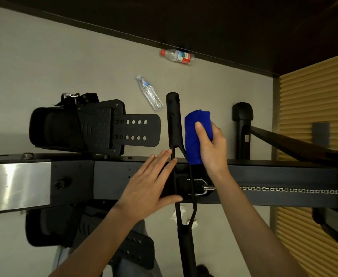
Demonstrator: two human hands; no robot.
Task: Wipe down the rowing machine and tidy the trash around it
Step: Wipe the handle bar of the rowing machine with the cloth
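The rowing machine's dark rail crosses the view, with a steel section at the left. Its black pull handle stands across the rail. My right hand grips a folded blue cloth just right of the handle's upper bar. My left hand lies flat with straight fingers, fingertips touching the handle's fork. On the floor beyond lie a clear plastic bottle and a red-capped bottle. A crumpled white tissue shows below the rail.
Black footrests sit left of the handle, one above the rail and one below. A chain runs right from the handle's shackle. A black leg post stands behind the rail. Slatted wood panelling fills the right.
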